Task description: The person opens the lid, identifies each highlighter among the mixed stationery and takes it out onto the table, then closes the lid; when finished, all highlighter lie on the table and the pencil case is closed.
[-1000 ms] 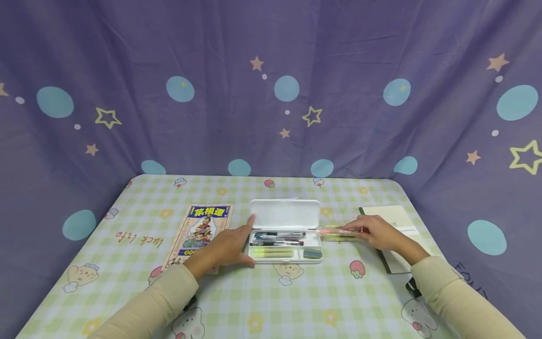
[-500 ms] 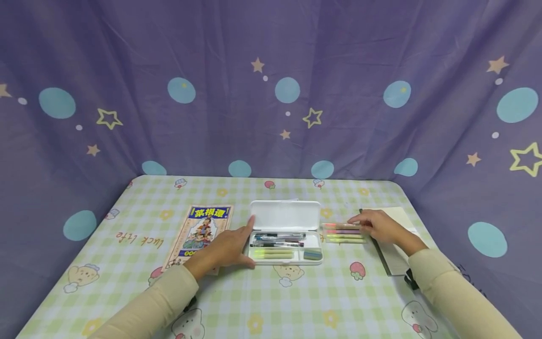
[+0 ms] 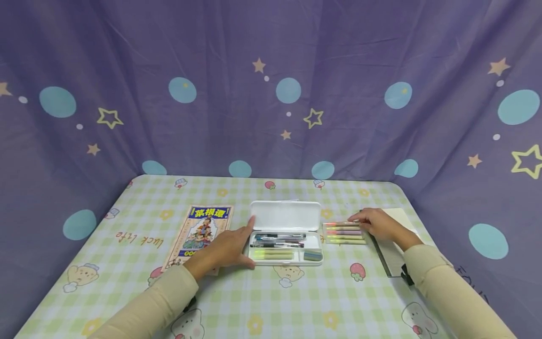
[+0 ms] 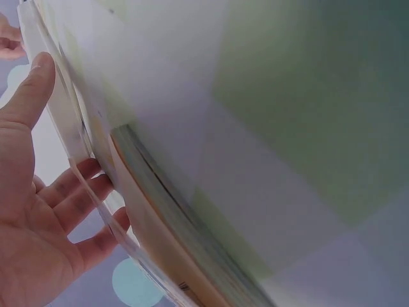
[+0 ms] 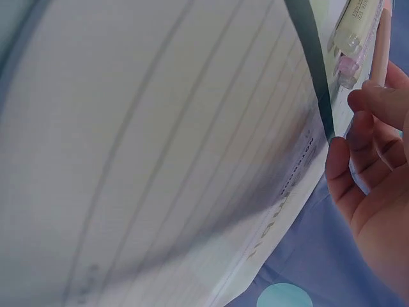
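An open white pencil case [image 3: 313,241] stands mid-table with its lid raised. It holds several clear pens [image 3: 279,237], yellow-tipped highlighters [image 3: 273,254] and a grey-blue eraser [image 3: 312,255]. My left hand [image 3: 228,245] rests at the case's left end, fingers spread from the lid edge to the front corner. Right of the case, several pastel highlighters [image 3: 345,232] lie side by side in a row. My right hand [image 3: 377,223] is at the far right end of that row. Its thumb and fingertips pinch an orange-pink highlighter [image 5: 381,48] in the right wrist view.
A colourful booklet [image 3: 205,230] lies left of the case, partly under my left forearm. A notebook [image 3: 389,259] with ruled pages lies beneath my right hand and wrist. Behind the checked tablecloth [image 3: 296,301] hangs a purple curtain [image 3: 347,141].
My right hand has shifted to the right, off the middle of the highlighters, and more of their row shows. They lie slightly further from the case. My left hand stays put.
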Motion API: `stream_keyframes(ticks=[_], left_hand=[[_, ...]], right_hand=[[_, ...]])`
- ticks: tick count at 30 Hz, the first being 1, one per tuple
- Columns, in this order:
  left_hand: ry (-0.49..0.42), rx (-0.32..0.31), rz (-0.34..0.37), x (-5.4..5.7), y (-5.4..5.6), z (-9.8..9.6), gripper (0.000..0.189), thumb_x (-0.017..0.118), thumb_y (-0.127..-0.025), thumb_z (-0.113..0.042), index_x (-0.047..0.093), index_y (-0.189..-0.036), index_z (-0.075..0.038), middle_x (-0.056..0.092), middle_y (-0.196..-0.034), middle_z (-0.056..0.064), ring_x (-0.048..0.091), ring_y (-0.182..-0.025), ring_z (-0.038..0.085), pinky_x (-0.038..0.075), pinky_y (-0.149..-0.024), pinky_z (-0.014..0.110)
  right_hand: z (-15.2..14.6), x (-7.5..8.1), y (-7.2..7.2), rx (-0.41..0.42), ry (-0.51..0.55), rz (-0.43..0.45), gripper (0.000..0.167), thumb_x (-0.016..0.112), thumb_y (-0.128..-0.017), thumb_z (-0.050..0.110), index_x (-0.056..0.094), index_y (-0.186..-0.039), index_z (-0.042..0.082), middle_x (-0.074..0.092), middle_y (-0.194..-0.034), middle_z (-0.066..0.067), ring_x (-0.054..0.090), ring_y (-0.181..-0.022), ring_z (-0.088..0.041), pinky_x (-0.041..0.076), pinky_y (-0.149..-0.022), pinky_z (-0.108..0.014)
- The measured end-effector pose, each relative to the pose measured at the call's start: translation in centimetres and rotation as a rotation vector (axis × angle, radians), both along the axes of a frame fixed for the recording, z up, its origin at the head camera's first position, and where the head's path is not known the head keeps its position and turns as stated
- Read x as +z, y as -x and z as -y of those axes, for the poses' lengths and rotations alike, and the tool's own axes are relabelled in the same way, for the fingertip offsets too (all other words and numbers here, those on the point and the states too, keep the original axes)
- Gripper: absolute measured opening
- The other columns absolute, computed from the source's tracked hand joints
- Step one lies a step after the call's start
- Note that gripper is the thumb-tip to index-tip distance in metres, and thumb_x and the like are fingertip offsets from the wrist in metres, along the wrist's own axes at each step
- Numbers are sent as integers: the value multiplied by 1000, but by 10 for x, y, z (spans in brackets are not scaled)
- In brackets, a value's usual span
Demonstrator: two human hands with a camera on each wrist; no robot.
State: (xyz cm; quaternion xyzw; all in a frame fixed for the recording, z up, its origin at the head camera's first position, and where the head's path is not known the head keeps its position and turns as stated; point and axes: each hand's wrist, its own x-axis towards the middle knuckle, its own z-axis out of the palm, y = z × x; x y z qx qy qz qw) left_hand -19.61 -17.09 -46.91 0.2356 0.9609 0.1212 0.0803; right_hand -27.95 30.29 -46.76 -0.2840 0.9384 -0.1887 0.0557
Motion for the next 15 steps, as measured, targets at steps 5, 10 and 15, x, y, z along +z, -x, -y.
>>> stream_keyframes(ticks=[5, 10, 15], left_hand=[[-7, -2, -2, 0, -1, 0, 135, 84, -71, -64, 6, -164, -5, 49, -155, 17, 60, -130, 35, 48, -112, 45], [-5, -5, -1, 1, -1, 0, 135, 84, -71, -63, 6, -164, -5, 48, -157, 17, 59, -132, 34, 47, -113, 45], [-1, -5, 0, 2, 0, 0, 134, 84, -71, -63, 7, -164, -5, 47, -157, 17, 59, -133, 35, 47, -113, 45]], right_hand=[[2, -5, 3, 3, -29, -5, 35, 60, -97, -2, 74, -124, 16, 73, -114, -8, 67, -91, -24, 56, -84, -41], [3, -8, 4, 10, -52, -25, 34, 60, -98, -1, 75, -124, 15, 72, -123, -14, 58, -127, -47, 44, -110, -63], [3, -5, 3, 20, -50, -35, 31, 62, -98, 2, 75, -123, 14, 74, -122, -11, 58, -127, -45, 40, -114, -62]])
